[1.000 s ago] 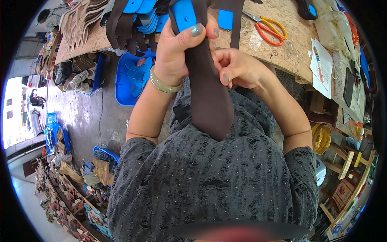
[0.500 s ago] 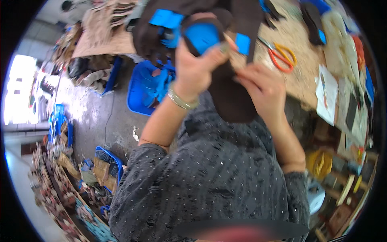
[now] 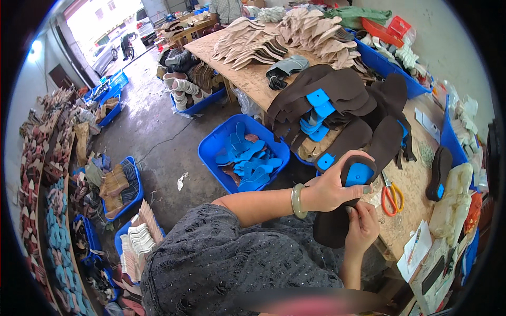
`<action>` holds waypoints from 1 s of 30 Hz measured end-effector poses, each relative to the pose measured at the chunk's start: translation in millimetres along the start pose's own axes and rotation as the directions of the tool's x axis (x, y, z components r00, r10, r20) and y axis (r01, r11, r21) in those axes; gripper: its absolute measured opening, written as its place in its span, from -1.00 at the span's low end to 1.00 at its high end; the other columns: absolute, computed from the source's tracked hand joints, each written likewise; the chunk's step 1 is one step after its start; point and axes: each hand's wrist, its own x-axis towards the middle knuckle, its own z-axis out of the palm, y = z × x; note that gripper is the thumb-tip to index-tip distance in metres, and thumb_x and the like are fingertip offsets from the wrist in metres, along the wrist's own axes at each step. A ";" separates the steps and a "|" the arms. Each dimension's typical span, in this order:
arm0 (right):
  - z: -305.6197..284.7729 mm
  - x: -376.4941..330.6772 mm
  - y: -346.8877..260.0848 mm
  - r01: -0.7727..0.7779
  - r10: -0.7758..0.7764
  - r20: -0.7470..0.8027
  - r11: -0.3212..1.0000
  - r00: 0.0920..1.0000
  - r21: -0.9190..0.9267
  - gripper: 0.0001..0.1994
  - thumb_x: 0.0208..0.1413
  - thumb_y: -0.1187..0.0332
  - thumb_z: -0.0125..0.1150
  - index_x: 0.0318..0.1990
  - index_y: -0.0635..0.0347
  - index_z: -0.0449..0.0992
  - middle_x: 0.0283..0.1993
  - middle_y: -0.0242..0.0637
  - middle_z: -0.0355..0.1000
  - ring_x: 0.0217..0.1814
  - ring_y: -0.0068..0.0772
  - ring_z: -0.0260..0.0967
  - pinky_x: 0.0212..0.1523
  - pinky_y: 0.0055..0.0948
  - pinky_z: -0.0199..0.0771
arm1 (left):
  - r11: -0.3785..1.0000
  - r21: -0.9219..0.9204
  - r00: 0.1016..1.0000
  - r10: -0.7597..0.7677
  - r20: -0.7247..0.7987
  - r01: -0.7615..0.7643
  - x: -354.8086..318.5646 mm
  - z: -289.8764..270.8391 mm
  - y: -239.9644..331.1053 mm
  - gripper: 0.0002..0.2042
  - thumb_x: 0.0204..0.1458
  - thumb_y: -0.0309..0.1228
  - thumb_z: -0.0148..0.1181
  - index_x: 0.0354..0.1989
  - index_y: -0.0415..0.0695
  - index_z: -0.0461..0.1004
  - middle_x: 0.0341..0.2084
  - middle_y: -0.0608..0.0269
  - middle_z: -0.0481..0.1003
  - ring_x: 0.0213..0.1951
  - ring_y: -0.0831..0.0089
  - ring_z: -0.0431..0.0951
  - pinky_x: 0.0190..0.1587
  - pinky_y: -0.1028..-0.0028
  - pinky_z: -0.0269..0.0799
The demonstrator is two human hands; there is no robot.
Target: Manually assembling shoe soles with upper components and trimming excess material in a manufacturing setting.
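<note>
A dark brown insole (image 3: pixel 331 230) with a bright blue patch at its heel is raised over the table's near edge. My left hand (image 3: pixel 337 185) wraps around its heel end, thumb lying across the face below the blue patch. Just under that, my right hand (image 3: pixel 363 227) pinches the insole's edge at its narrow middle; whatever else its fingertips may hold is hidden. Scissors with orange and yellow handles (image 3: pixel 390 200) lie on the table to the right of my hands. Beyond my hands sits a heap of brown insoles (image 3: pixel 342 92), several bearing blue pieces.
Left of the table, a blue bin (image 3: pixel 205 152) on the floor holds blue pieces. Pale sole-shaped pieces (image 3: pixel 245 42) cover the table's far part. A single insole (image 3: pixel 438 171) and white paper (image 3: pixel 415 253) lie at right. Shelves of shoe parts (image 3: pixel 58 226) line the left.
The view has swung left and up, so more of the workshop shows. Both hands keep their hold on the insole, which now appears lower and farther right.
</note>
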 end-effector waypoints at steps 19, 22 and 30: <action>11.1 -5.4 -2.0 0.062 -0.070 -0.201 0.997 0.977 -0.045 -0.78 -0.02 0.66 0.20 -0.17 0.38 0.51 -0.26 -0.20 0.45 -0.27 -0.34 0.40 -0.24 -0.49 0.37 | 0.966 0.185 0.980 0.193 -0.041 -0.182 -5.3 12.7 2.5 -0.49 0.06 -0.51 0.18 0.15 -0.15 0.11 -0.10 0.20 0.34 -0.09 0.47 0.46 -0.01 0.45 0.41; 4.3 -9.7 -2.0 -0.006 0.017 -0.134 0.997 0.991 0.079 -0.84 -0.03 0.64 0.21 -0.24 0.39 0.50 -0.32 -0.23 0.44 -0.32 -0.40 0.37 -0.27 -0.53 0.34 | 0.987 0.128 0.995 0.094 0.033 -0.097 -4.8 9.3 15.6 -0.46 0.03 -0.49 0.22 0.17 -0.16 0.12 -0.08 0.20 0.33 -0.04 0.49 0.41 0.04 0.45 0.39; 0.1 -5.2 -12.8 -0.007 0.006 -0.036 1.000 0.999 -0.028 -0.91 0.02 0.53 0.22 -0.35 0.39 0.46 -0.43 -0.21 0.40 -0.43 -0.44 0.33 -0.38 -0.50 0.30 | 0.999 0.030 0.989 0.025 0.146 -0.029 3.6 3.5 19.5 -0.41 -0.01 -0.44 0.28 0.18 -0.15 0.12 0.01 0.21 0.27 0.06 0.49 0.32 0.11 0.45 0.29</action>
